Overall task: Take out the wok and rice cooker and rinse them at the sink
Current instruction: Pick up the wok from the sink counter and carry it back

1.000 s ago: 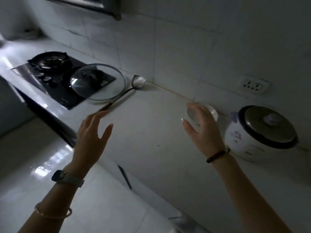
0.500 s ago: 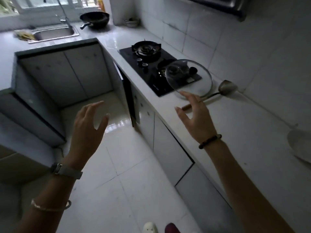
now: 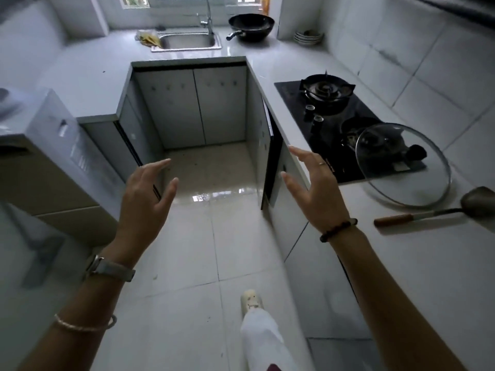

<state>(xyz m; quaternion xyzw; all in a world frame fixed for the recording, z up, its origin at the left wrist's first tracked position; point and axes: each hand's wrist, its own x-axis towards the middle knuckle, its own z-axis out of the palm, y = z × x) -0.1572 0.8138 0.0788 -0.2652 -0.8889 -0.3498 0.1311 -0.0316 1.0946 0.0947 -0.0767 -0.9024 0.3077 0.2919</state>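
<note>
A black wok (image 3: 251,26) sits on the far counter just right of the steel sink (image 3: 187,42), under the tap (image 3: 207,14). The rice cooker is out of view. My left hand (image 3: 146,199) and my right hand (image 3: 313,188) are raised over the floor, palms facing each other, fingers spread, holding nothing. Both hands are far from the wok and sink. The right hand hangs beside the edge of the right counter.
On the right counter lie a black gas hob (image 3: 334,113), a glass lid (image 3: 404,164) and a spatula (image 3: 434,210). A stack of plates (image 3: 308,37) stands past the wok. A cabinet door (image 3: 270,162) under the hob stands ajar. A yellow cloth (image 3: 148,38) lies beside the sink.
The view has swung left, from the rice cooker on the right counter to the floor and the far sink. Both hands stayed open and empty, moving along with the turn.
</note>
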